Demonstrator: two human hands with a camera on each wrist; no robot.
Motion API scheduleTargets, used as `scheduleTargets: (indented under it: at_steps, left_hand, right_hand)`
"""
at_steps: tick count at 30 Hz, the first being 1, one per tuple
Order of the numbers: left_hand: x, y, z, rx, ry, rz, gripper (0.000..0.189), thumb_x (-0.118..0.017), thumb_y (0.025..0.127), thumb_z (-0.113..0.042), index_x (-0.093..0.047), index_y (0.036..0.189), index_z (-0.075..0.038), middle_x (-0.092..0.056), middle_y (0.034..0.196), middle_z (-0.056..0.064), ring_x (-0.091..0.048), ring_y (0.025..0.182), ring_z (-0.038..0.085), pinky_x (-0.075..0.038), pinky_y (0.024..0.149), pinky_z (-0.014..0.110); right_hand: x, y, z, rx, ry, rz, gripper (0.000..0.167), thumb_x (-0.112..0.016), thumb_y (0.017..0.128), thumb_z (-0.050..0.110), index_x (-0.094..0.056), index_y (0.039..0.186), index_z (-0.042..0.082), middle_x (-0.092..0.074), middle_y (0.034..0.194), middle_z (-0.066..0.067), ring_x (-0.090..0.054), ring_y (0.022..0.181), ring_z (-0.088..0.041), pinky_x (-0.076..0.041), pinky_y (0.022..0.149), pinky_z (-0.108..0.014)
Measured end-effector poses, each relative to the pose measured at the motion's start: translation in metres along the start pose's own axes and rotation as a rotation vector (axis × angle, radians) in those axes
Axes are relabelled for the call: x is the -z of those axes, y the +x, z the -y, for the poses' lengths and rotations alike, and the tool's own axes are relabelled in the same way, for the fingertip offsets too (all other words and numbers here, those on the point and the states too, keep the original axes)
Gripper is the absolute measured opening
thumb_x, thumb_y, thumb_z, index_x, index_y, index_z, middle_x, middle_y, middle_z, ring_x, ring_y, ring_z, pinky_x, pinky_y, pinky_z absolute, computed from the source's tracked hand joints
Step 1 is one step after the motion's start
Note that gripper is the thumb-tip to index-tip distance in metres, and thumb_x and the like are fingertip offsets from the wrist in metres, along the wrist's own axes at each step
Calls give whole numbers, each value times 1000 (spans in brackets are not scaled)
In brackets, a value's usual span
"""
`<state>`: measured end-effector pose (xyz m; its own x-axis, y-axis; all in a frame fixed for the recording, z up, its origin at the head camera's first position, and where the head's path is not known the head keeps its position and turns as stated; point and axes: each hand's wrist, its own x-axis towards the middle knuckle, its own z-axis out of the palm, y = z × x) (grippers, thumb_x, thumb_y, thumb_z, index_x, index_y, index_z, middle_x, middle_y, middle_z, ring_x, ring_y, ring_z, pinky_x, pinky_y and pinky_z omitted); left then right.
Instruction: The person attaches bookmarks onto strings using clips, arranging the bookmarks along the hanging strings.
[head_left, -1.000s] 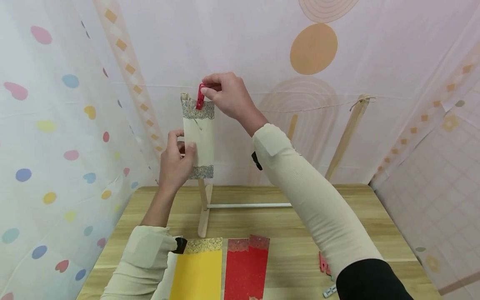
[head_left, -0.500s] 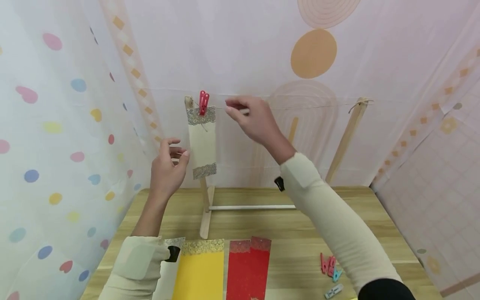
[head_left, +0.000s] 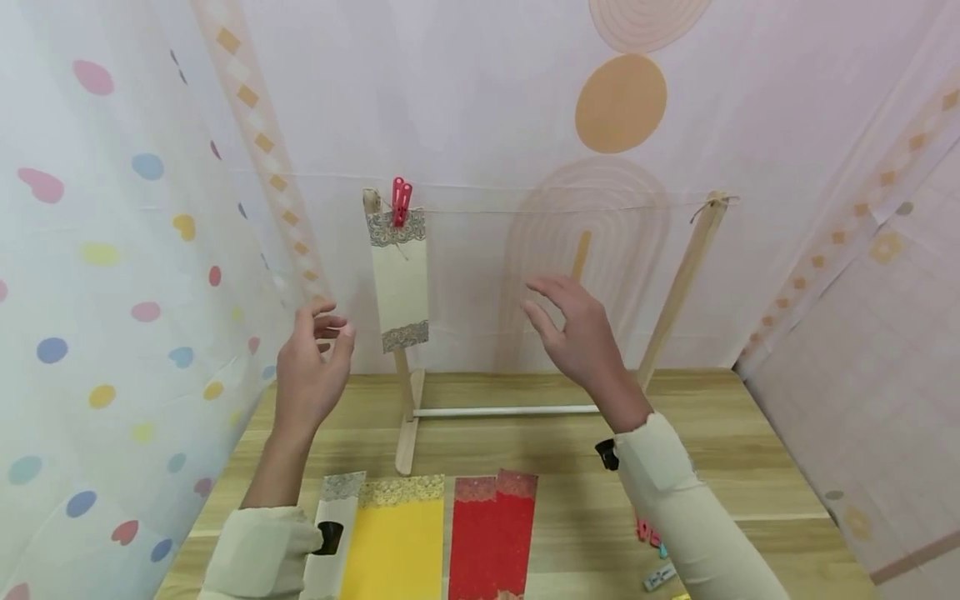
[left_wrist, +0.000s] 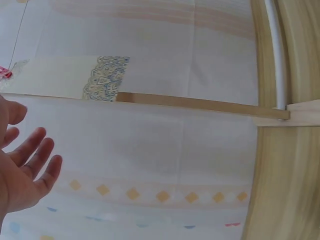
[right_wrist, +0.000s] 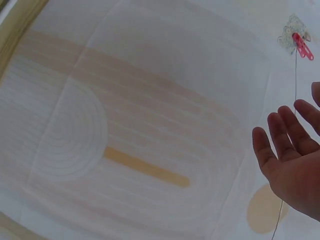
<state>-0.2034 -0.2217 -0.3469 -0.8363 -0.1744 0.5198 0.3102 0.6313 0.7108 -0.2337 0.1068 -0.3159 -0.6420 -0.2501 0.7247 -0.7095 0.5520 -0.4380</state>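
Observation:
A cream paper strip [head_left: 401,287] with patterned lace-like bands at top and bottom hangs near the left post. A red clothespin [head_left: 402,202] clips its top edge to the string [head_left: 525,212]. My left hand [head_left: 311,367] is in the air left of the strip, apart from it, with loosely bent fingers and nothing in them. In the left wrist view the strip's lower band [left_wrist: 106,79] shows beyond that hand. My right hand [head_left: 577,333] hovers below the string, holding nothing; the right wrist view shows its fingers [right_wrist: 280,137] spread and relaxed.
The string runs between two wooden posts [head_left: 686,283], joined low down by a white rod [head_left: 510,411]. On the wooden table [head_left: 585,508] lie yellow paper [head_left: 397,546], red paper strips [head_left: 491,537] and a whitish strip [head_left: 330,500]. Several clothespins [head_left: 648,533] lie at right, partly behind the sleeve.
My right hand has let go of the red clothespin and moved right and down. The left hand has released the strip and drawn back left and down. The strip stays hanging.

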Motion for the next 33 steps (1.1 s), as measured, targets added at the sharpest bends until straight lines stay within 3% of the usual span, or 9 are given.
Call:
scheduleTargets:
  at_steps: [3, 6, 12, 17, 19, 24, 27, 33]
  left_hand:
    - [0, -10, 5, -34, 49, -41, 40, -56, 102, -17, -52, 137, 1, -65, 119, 21, -61, 110, 39, -46, 92, 58]
    - [1, -20, 10, -65, 134, -37, 42, -57, 102, -17, -53, 141, -1, -64, 124, 22, -58, 113, 43, -44, 89, 64]
    - [0, -38, 18, -136, 295, 30, 52, -63, 99, -16, -48, 147, -1, -54, 139, 28, -48, 126, 52, -39, 98, 69]
    - [-3, -54, 25, -221, 424, 110, 63, -68, 98, -23, -43, 151, 0, -46, 147, 31, -40, 133, 52, -31, 107, 68]
    - [-4, -60, 29, -226, 478, 155, 65, -67, 99, -29, -42, 153, -2, -41, 151, 32, -36, 137, 53, -27, 108, 70]
    - [-2, -78, 37, -127, 557, 305, 73, -58, 101, -46, -29, 161, -15, -19, 163, 28, -11, 149, 51, -11, 109, 78]
    - [1, -86, 41, -66, 588, 366, 75, -50, 103, -54, -21, 163, -20, -9, 166, 26, -1, 151, 50, -5, 107, 80]
    - [6, -103, 51, 30, 663, 436, 78, -38, 103, -64, -22, 163, -17, -7, 164, 30, -2, 149, 54, -6, 104, 82]
  right_hand:
    - [6, -12, -3, -20, -29, -6, 33, -66, 99, 12, -66, 128, -4, -64, 132, -20, -57, 126, -35, -44, 106, -50]
    - [15, -24, -4, -80, -66, 45, 37, -63, 101, 15, -63, 133, -3, -60, 138, -19, -53, 131, -35, -41, 108, -51]
    - [29, -47, -11, -255, -135, 197, 46, -57, 105, 23, -54, 144, -1, -43, 154, -21, -38, 142, -39, -32, 113, -57]
    - [36, -67, -16, -317, -173, 268, 53, -53, 107, 27, -45, 150, -1, -31, 160, -24, -27, 147, -44, -22, 116, -61]
    - [39, -76, -19, -337, -190, 297, 57, -52, 107, 31, -40, 153, 0, -26, 162, -24, -21, 149, -44, -17, 117, -63]
    - [50, -97, -27, -386, -229, 362, 65, -51, 107, 39, -32, 158, 3, -14, 165, -26, -7, 152, -45, -8, 115, -70]
    - [57, -109, -31, -410, -257, 392, 68, -52, 106, 41, -30, 159, 4, -12, 165, -27, -7, 151, -49, -7, 111, -75]
    - [67, -133, -38, -479, -277, 438, 72, -54, 105, 42, -25, 161, 7, -11, 163, -32, -7, 148, -54, -6, 107, -80]
